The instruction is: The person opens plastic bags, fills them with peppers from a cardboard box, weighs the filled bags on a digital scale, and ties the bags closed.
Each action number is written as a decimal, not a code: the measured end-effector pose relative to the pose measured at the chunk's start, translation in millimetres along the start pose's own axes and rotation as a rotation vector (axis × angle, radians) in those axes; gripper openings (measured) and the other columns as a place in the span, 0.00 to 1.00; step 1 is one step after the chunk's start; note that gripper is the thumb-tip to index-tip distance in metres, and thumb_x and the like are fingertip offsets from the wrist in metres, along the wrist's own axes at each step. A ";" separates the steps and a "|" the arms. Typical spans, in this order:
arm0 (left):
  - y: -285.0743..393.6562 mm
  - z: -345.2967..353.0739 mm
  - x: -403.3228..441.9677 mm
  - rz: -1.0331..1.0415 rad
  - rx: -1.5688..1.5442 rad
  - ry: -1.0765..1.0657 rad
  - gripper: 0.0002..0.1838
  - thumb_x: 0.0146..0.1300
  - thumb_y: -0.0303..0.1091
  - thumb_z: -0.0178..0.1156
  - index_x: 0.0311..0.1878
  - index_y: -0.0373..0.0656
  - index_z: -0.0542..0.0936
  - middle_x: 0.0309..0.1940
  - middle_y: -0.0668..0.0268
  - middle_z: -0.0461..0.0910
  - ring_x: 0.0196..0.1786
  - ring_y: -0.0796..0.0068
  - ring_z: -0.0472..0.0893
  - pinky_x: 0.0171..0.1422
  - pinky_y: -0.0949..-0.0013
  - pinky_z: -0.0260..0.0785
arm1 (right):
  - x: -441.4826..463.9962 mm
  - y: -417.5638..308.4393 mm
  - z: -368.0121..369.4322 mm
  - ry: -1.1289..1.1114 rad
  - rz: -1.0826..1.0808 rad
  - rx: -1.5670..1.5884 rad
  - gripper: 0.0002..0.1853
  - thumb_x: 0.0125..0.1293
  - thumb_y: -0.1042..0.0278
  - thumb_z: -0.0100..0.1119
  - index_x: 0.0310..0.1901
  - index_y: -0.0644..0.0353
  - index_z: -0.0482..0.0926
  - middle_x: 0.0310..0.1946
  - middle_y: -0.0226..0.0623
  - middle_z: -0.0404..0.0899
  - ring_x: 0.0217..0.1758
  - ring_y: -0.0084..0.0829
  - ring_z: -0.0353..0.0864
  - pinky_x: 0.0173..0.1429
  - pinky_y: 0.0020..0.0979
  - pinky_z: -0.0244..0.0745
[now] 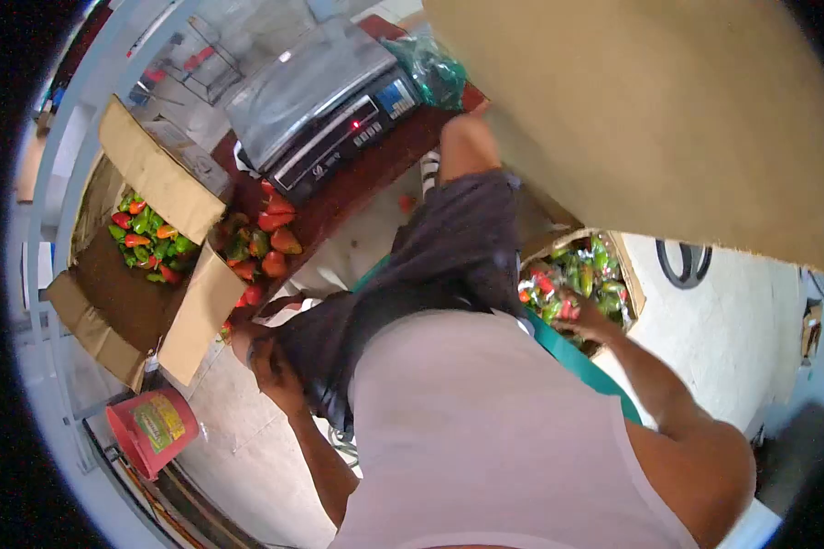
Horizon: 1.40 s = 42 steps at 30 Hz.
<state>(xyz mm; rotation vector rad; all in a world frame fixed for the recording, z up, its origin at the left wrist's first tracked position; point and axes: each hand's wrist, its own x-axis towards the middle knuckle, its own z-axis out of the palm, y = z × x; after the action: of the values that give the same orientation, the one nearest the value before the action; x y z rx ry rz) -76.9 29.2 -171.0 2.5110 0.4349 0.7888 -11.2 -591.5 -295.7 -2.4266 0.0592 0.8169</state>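
My right hand (584, 316) reaches into an open cardboard box of peppers (595, 274), some of them in clear wrap; its fingers are partly lost among them. Against my left knee rests my left hand (275, 371), its fingers spread and nothing visible in them. Just beyond that knee, red and green peppers (275, 240) lie on the edge of a dark red table. A second cardboard box (110, 284) at the left holds small green, red and orange peppers (146, 233).
A digital scale (325, 101) stands on the dark red table (375, 174) beside a green plastic bag (433, 73). A large cardboard flap (659, 119) covers the upper right. On the floor at the lower left is a red bucket (156, 430).
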 end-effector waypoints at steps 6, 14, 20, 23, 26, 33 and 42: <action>-25.0 12.7 -13.3 -0.111 -0.044 -0.051 0.11 0.63 0.20 0.60 0.48 0.39 0.81 0.46 0.55 0.82 0.51 0.54 0.81 0.59 0.57 0.73 | 32.8 -7.0 39.1 0.100 0.006 -0.036 0.39 0.47 0.43 0.80 0.61 0.53 0.80 0.46 0.54 0.84 0.50 0.49 0.85 0.59 0.46 0.79; -28.2 22.7 -7.5 -0.182 0.061 0.012 0.10 0.61 0.23 0.62 0.47 0.40 0.83 0.43 0.55 0.83 0.51 0.51 0.80 0.59 0.56 0.72 | 127.2 -241.5 -127.9 0.477 -0.451 0.286 0.24 0.62 0.62 0.70 0.59 0.58 0.80 0.60 0.46 0.80 0.59 0.40 0.82 0.63 0.38 0.75; -9.2 10.4 1.2 -0.167 -0.062 0.028 0.10 0.61 0.25 0.62 0.46 0.41 0.83 0.43 0.53 0.82 0.51 0.49 0.79 0.57 0.52 0.71 | 299.2 -370.6 -128.5 0.442 -0.634 -0.079 0.27 0.62 0.58 0.70 0.62 0.58 0.80 0.66 0.49 0.75 0.68 0.43 0.76 0.73 0.39 0.66; -15.7 11.0 -7.6 -0.193 0.070 0.048 0.09 0.61 0.25 0.62 0.45 0.39 0.82 0.43 0.52 0.82 0.49 0.48 0.80 0.56 0.52 0.71 | 335.0 -372.4 -120.8 0.470 -0.578 0.271 0.28 0.64 0.60 0.69 0.65 0.57 0.78 0.66 0.46 0.76 0.72 0.41 0.71 0.75 0.36 0.62; -25.0 15.5 -12.3 -0.165 -0.032 0.084 0.09 0.61 0.26 0.62 0.45 0.39 0.82 0.42 0.52 0.82 0.47 0.48 0.80 0.54 0.53 0.71 | 322.7 -353.1 -121.1 0.533 -0.625 0.946 0.23 0.64 0.71 0.69 0.61 0.59 0.81 0.62 0.41 0.80 0.65 0.32 0.77 0.71 0.32 0.67; -14.3 15.3 5.3 -0.245 -0.034 0.034 0.12 0.59 0.25 0.63 0.47 0.41 0.84 0.39 0.54 0.83 0.45 0.51 0.81 0.53 0.56 0.72 | 219.3 -324.5 -88.3 0.557 -0.543 0.936 0.18 0.64 0.76 0.68 0.57 0.62 0.84 0.57 0.38 0.83 0.59 0.27 0.79 0.66 0.29 0.71; 109.9 56.5 36.2 -0.727 -1.029 -0.153 0.20 0.64 0.28 0.66 0.59 0.41 0.80 0.47 0.61 0.84 0.51 0.70 0.82 0.58 0.67 0.74 | 78.5 -413.0 6.6 -0.222 -1.338 -0.251 0.16 0.62 0.64 0.66 0.52 0.48 0.86 0.48 0.39 0.85 0.46 0.46 0.84 0.54 0.42 0.80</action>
<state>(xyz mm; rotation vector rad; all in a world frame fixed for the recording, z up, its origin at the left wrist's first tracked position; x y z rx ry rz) 2.4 -66.9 -138.4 1.2970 0.6223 0.3572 137.9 -232.5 -135.5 -1.8943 -1.6078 0.4089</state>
